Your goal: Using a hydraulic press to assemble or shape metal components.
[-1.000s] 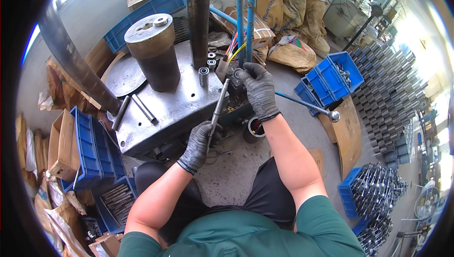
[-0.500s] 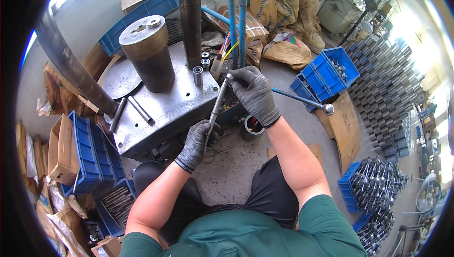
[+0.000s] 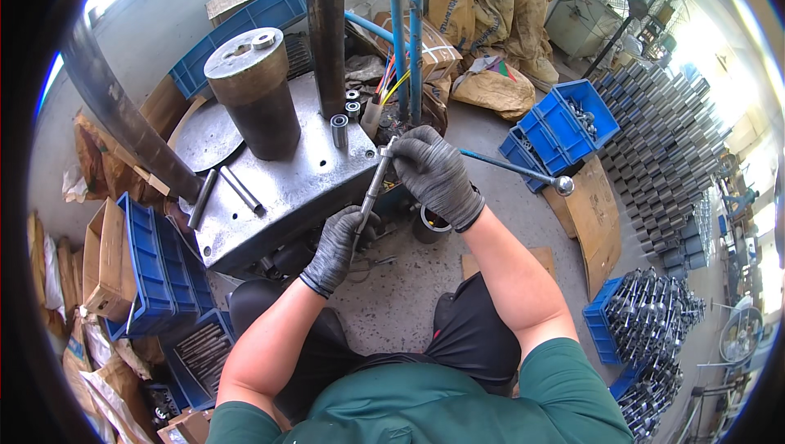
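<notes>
A slim, stepped metal shaft (image 3: 373, 190) is tilted in front of me, its upper end leaning right and away. Around its lower part my left hand (image 3: 334, 254), in a grey glove, is closed. The gloved right hand (image 3: 437, 176) has its fingers pinched at the upper end, by a small shiny metal piece (image 3: 390, 145); whether that piece is separate from the shaft, I cannot tell. Just left of the hands is a steel machine table (image 3: 294, 178). On it stand a short metal sleeve (image 3: 339, 131) and small bearing-like rings (image 3: 352, 107).
A large dark cylinder (image 3: 255, 100) rises from the table, beside two loose rods (image 3: 242, 190). A blue lever with a ball end (image 3: 564, 186) reaches right past my right hand. Blue bins (image 3: 564, 129) and stacked metal tubes (image 3: 662, 158) stand right; more blue crates (image 3: 155, 268) are left.
My right hand has dropped slightly toward me and turned at the shaft's upper end. The left hand keeps its hold, nearly unmoved.
</notes>
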A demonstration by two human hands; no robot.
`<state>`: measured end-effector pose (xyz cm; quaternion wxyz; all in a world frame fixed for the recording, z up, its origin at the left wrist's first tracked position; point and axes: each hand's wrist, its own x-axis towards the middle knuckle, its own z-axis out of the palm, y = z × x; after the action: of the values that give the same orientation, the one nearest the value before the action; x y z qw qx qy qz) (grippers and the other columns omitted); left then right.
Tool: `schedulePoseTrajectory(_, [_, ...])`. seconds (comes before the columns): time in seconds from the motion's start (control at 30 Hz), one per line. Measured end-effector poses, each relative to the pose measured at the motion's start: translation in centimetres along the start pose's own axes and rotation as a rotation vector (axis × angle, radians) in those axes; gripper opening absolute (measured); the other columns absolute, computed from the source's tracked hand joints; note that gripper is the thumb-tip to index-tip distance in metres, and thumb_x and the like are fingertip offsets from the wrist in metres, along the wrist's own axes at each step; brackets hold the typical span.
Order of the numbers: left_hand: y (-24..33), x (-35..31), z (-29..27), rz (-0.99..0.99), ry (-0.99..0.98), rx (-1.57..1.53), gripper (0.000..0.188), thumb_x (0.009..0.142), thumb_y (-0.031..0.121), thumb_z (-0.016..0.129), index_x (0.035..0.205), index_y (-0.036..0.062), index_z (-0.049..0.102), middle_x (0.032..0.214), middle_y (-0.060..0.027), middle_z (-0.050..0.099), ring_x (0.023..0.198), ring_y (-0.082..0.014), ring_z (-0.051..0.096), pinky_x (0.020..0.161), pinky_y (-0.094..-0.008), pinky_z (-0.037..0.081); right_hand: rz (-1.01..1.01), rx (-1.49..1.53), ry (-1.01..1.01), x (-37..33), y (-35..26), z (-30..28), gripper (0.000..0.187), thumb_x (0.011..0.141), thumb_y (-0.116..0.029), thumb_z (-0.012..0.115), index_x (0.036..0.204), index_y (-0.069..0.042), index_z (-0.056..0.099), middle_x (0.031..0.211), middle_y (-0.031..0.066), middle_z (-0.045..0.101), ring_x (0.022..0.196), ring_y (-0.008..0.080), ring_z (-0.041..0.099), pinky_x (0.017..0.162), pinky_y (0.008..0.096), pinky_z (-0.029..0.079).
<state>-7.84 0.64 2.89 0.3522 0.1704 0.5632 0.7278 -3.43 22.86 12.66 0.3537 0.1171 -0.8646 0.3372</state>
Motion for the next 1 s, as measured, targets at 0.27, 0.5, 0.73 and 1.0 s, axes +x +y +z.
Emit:
schedulePoseTrajectory(0.27, [0.8,-0.3,0.2,-0.018,0.025,-0.057,0.033,0.098,0.03,0.052,0.101,0.0027,0.071,0.077,-0.0028,0.069,0.066,-0.0088,0.06,0.063,-0.0247,0.049,0.036,0.057,-0.133,-0.9,-0.1,-0.3,0.017,0.083,0.001,0.076,0.098,-0.004,0.07,0.095,0.0115,0.065,0.084,0.027,0.068,0.074,0.0356,0.056])
schedulePoseTrajectory(0.5, [0.1,-0.1,0.2,0.048,0.012,0.005,0.034,0.1,0.032,0.054,0.106,0.0026,0.07,0.082,-0.0025,0.069,0.071,-0.0079,0.061,0.067,-0.0244,0.05,0.14,0.093,0.189,-0.6,0.0,-0.1,0.019,0.086,0.003,0.073,0.103,-0.003,0.067,0.095,0.0097,0.07,0.082,0.019,0.07,0.071,0.0314,0.056])
schedulePoseTrajectory(0.73, [0.0,-0.3,0.2,0.044,0.028,0.046,0.031,0.102,0.031,0.056,0.107,0.0029,0.07,0.083,-0.0022,0.068,0.073,-0.0087,0.061,0.069,-0.0251,0.05,0.18,0.205,0.213,-0.4,-1.1,0.0,0.016,0.088,0.002,0.074,0.102,-0.004,0.069,0.094,0.0082,0.074,0.082,0.0144,0.071,0.072,0.0289,0.058])
schedulePoseTrajectory(1.0, [0.5,-0.5,0.9,0.104,0.043,0.13,0.03,0.102,0.03,0.057,0.105,0.0027,0.069,0.081,-0.0018,0.066,0.074,-0.0093,0.06,0.071,-0.0261,0.05,0.207,0.081,0.255,-0.5,-0.7,-0.2,0.01,0.089,0.0,0.073,0.097,-0.003,0.069,0.088,0.0087,0.073,0.079,0.0139,0.07,0.072,0.0299,0.058])
